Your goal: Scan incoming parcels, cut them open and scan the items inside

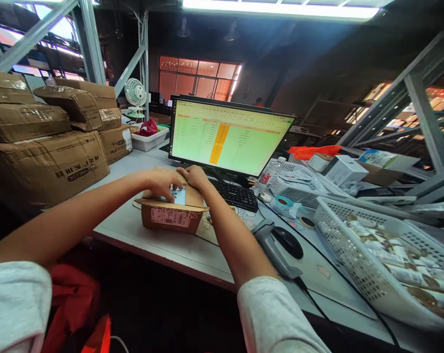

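Observation:
A small brown cardboard box (196, 195) stands at the front of the desk, its top flaps apart. On its near side is a printed shipping label (170, 216). Inside the opening shows a flat light blue packet (180, 195) with dark marks on it. My left hand (165, 182) reaches over the box from the left, thumb and fingers curled down onto the packet; its fingertips are partly hidden. At the far right edge of the box, my right hand (193, 175) grips the cardboard, with its fingers bent over the rim.
Behind the box stand a monitor (229, 135) and a black keyboard (236, 195). A barcode scanner (275, 250) and a black mouse (288, 241) lie to the right, beside a white basket (354, 260) of small packages. Large cartons (52, 164) are stacked at left.

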`<state>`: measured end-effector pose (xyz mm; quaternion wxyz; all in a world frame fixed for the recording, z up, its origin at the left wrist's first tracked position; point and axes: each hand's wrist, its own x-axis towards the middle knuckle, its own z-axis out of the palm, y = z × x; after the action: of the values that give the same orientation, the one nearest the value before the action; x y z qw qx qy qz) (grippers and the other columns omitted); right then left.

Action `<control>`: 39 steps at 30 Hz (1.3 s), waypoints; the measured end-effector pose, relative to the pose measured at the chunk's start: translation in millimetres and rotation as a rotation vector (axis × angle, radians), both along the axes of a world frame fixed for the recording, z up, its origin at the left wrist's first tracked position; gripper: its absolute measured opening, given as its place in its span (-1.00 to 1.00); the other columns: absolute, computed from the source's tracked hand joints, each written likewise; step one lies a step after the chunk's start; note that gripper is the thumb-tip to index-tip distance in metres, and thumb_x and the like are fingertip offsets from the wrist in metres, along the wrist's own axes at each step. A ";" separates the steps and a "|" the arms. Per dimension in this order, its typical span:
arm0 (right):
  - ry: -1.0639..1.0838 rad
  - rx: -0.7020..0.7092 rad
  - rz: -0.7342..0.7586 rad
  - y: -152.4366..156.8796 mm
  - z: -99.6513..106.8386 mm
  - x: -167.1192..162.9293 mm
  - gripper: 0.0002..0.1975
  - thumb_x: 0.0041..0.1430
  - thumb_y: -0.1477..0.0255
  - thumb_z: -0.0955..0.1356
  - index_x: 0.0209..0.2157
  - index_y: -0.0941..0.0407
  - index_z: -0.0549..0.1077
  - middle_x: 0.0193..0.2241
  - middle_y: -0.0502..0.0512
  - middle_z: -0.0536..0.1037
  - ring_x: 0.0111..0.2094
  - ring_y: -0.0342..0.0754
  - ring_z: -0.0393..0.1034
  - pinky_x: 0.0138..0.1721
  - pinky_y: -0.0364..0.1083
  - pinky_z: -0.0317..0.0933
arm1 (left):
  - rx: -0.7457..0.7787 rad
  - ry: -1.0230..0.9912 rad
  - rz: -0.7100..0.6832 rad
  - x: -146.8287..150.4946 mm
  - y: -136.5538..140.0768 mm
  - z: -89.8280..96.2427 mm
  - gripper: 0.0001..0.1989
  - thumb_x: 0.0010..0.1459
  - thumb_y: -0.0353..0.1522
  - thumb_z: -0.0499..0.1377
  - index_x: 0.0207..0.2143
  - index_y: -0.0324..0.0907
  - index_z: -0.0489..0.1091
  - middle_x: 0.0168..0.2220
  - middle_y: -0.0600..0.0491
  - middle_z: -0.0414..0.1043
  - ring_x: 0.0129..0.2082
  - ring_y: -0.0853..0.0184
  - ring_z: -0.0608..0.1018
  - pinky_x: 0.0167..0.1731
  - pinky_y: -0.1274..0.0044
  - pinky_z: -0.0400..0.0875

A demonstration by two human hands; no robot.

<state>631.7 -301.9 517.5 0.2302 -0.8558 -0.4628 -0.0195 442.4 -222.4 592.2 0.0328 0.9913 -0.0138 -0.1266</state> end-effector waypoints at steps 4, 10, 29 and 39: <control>-0.014 0.052 -0.006 -2.0 -0.3 -2.8 -0.41 0.38 0.00 0.28 -0.56 0.12 0.55 -0.53 0.10 0.52 -0.48 -0.08 0.22 -0.43 -0.08 -0.07 | 0.100 0.083 -0.011 9.1 -6.3 -3.8 -0.26 0.15 -0.22 0.27 0.37 -0.13 0.28 0.27 -0.17 0.40 0.19 -0.04 0.47 0.12 0.31 0.36; 0.009 0.262 -0.016 -11.7 4.1 -15.6 -0.51 0.33 0.07 0.34 -0.53 0.14 0.53 -0.53 0.06 0.51 -0.45 -0.09 0.27 -0.38 -0.10 0.06 | 0.131 0.088 0.004 -3.0 -11.8 -4.0 -0.22 0.11 -0.16 0.34 0.35 -0.18 0.31 0.10 -0.26 0.53 0.05 -0.12 0.54 0.05 0.21 0.38; -0.371 0.336 0.316 -121.3 18.5 -52.9 -0.64 0.41 0.18 0.26 -0.25 0.09 0.59 0.25 0.26 0.43 0.36 0.18 0.16 0.36 0.22 0.01 | 0.383 -0.215 0.030 -24.0 -1.2 1.1 -0.43 -0.07 0.04 0.43 -0.11 -0.15 0.59 -0.17 -0.23 0.62 -0.03 -0.11 0.54 0.13 0.19 0.16; 0.142 0.601 0.114 -168.7 -50.2 -42.9 -0.65 0.29 0.10 0.34 -0.33 0.10 0.51 0.14 0.33 0.51 0.15 0.19 0.41 0.19 0.19 0.23 | 0.188 -0.061 -0.005 -33.9 38.0 -5.8 -0.41 0.11 -0.08 0.28 0.18 -0.03 0.48 -0.16 -0.12 0.61 -0.18 0.08 0.56 -0.13 0.41 0.33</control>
<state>588.8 -470.6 467.4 0.5055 -0.7213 -0.4663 -0.0825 408.6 -184.3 586.3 -0.0609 0.9934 -0.0053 -0.0970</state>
